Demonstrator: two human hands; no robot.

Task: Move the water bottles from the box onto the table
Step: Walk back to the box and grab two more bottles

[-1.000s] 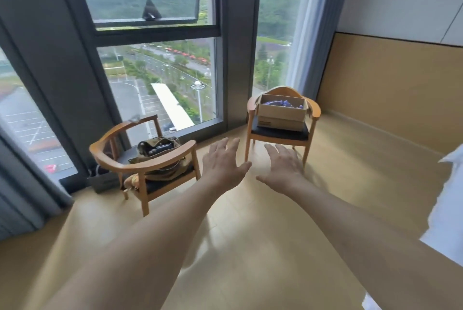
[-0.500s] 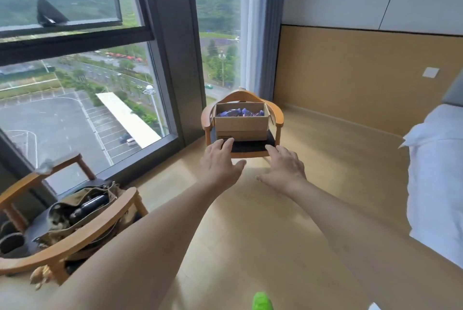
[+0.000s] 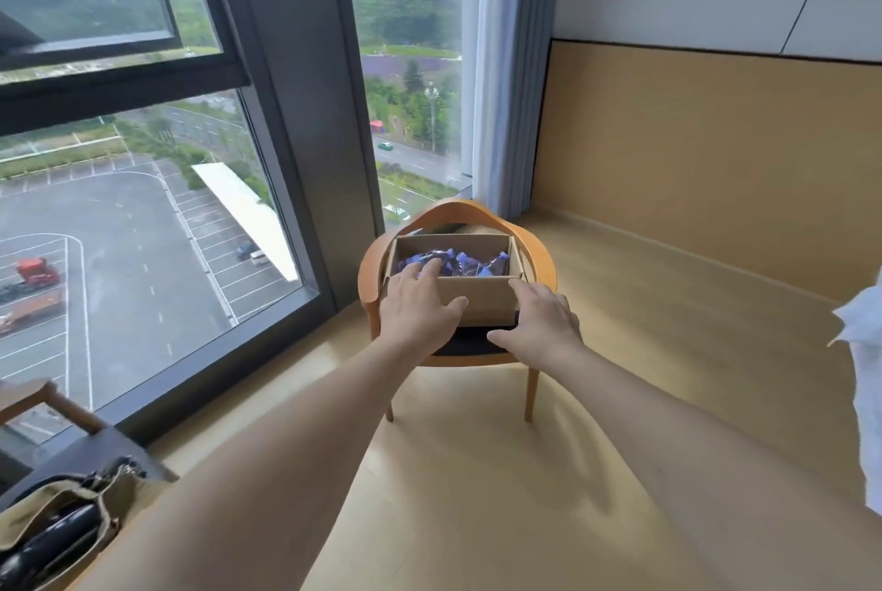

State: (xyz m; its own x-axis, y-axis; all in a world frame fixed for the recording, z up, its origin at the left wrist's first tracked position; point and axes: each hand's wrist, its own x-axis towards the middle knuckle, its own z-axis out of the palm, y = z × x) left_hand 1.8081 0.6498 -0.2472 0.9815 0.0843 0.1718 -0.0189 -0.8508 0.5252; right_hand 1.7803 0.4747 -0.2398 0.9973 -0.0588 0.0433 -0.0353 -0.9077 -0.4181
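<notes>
An open cardboard box [image 3: 482, 299] sits on the dark seat of a wooden armchair [image 3: 541, 256] by the window. Inside it lie several water bottles [image 3: 470, 263] with blue-purple labels. My left hand [image 3: 417, 301] is stretched out with straight fingers over the box's front left corner, fingertips above the bottles. My right hand [image 3: 539, 320] is spread open in front of the box's right front corner. Neither hand holds anything. No table is in view.
A second wooden chair [image 3: 52, 399] with an olive bag [image 3: 57, 519] on it stands at the lower left. Tall windows [image 3: 143, 208] run along the left, a grey curtain [image 3: 506, 65] hangs behind the armchair, and white bedding [image 3: 864, 399] shows at the right edge. Wooden floor lies between.
The view has come much closer to the armchair with the box. Both hands have reached forward, from short of the chair to the box's front edge.
</notes>
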